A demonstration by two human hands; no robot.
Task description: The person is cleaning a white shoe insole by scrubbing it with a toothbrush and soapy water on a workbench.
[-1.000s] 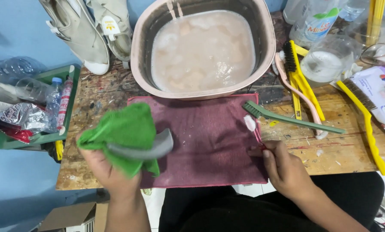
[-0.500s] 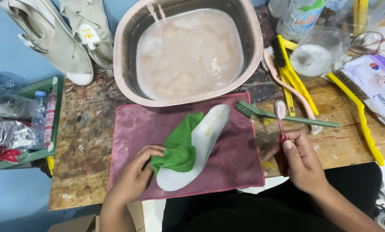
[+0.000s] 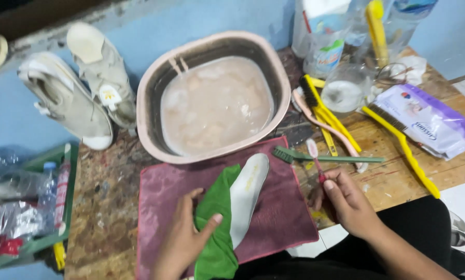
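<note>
A white shoe insole (image 3: 249, 194) lies lengthwise on a maroon towel (image 3: 279, 218) spread on the paint-spattered wooden table (image 3: 102, 207), its toe end pointing toward the basin. A green cloth (image 3: 217, 228) overlaps the insole's left edge, and the left hand (image 3: 183, 241) presses down on that cloth, palm flat, thumb laid across it and fingers spread rather than closed. The right hand (image 3: 346, 205) rests at the towel's right edge with its fingers pinched shut around the handle of a small pink toothbrush (image 3: 315, 161), bristles up. Just beyond the toothbrush a green brush (image 3: 325, 157) lies across the table, with yellow-handled brushes (image 3: 331, 119) near it. Behind the towel stands a pink plastic basin (image 3: 154, 88) filled with cloudy soapy water. To its left a pair of beige sneakers (image 3: 82, 93) lies, and a green tray (image 3: 69, 171) of bottles sits at the table's left edge. A purple packet (image 3: 429, 122) lies at far right.
</note>
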